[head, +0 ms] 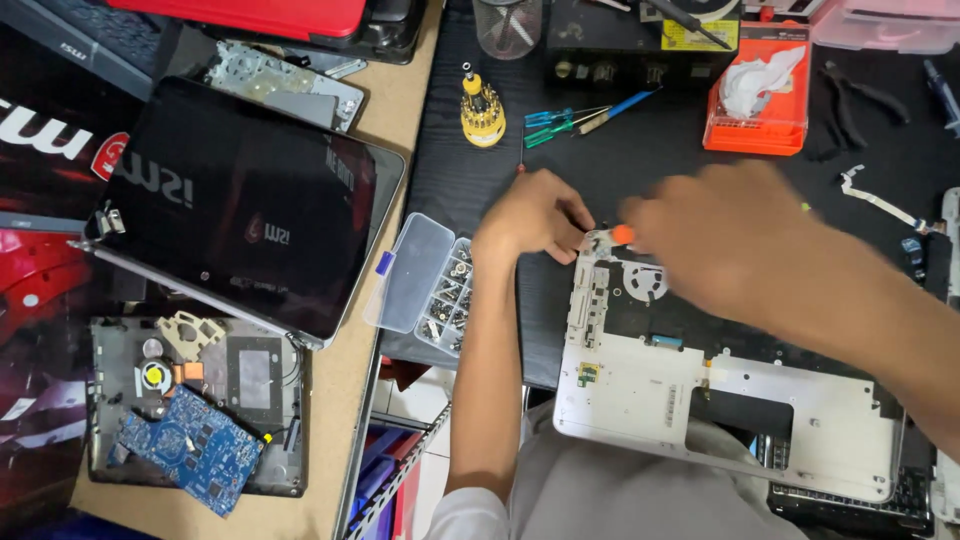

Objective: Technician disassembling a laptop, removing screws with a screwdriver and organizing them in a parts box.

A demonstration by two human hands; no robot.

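laptop chassis point(640, 395): silver-grey
circuit board point(190, 450): blue
screwdriver handle point(622, 235): orange (blurred)
bit holder point(482, 108): yellow
mat point(650, 150): black
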